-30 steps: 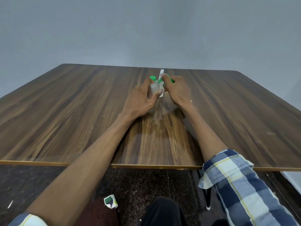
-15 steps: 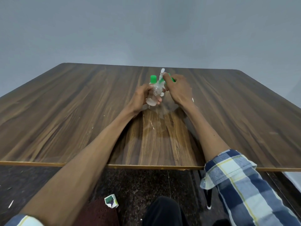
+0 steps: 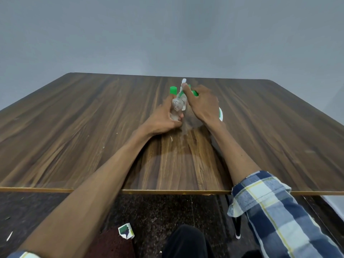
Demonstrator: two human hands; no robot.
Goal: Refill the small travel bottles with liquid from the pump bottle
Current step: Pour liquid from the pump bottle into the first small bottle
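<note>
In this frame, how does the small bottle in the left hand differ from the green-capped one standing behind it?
The held travel bottle is gripped by the left hand and tilted, its mouth up toward the pump nozzle; the green-capped bottle stands upright on the table, untouched. No cap shows on the held bottle, while the other wears a green cap. The held bottle's clear body shows; the other's body is hidden behind the hand. Both are small.

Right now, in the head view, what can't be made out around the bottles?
- Pump bottle: body hidden behind the right hand; only its pump top and a label edge show.
- Small clear bottle: liquid level unreadable, wrapped by the left hand, too small.
- Green-capped bottle: body hidden behind the left hand.
</note>
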